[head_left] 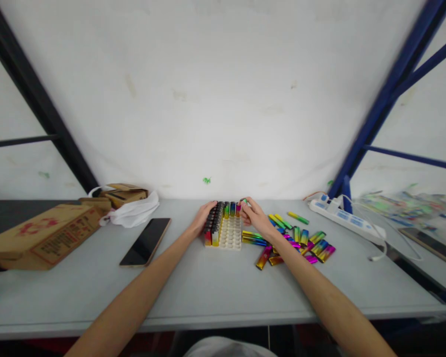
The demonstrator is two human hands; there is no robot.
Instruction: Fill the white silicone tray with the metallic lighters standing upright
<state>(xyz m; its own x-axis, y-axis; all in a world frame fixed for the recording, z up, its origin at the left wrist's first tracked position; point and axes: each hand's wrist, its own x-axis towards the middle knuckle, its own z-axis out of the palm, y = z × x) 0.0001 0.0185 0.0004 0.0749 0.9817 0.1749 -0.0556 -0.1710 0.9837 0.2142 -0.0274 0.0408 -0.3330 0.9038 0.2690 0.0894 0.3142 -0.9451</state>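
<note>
A white tray (230, 246) with rows of round holes stands in the middle of the table. Lighters (212, 223) with black tops and shiny coloured bodies fill its left rows, and a few more stand along its far edge. My left hand (201, 218) is closed against the tray's left side, its fingertips by the far left lighters. At the far right corner, my right hand (254, 217) pinches a small lighter (245, 200) with a greenish end, mostly hidden by the fingers. Right of the tray lies a loose pile of shiny multicoloured lighters (304, 238), partly behind my right forearm.
A black-screened phone (145, 241) lies left of the tray. Farther left are a cardboard box (55, 230), a smaller box (124, 194) and a white plastic bag (136, 210). A white power strip (345, 218) with cables lies at the right, near the blue frame (379, 99).
</note>
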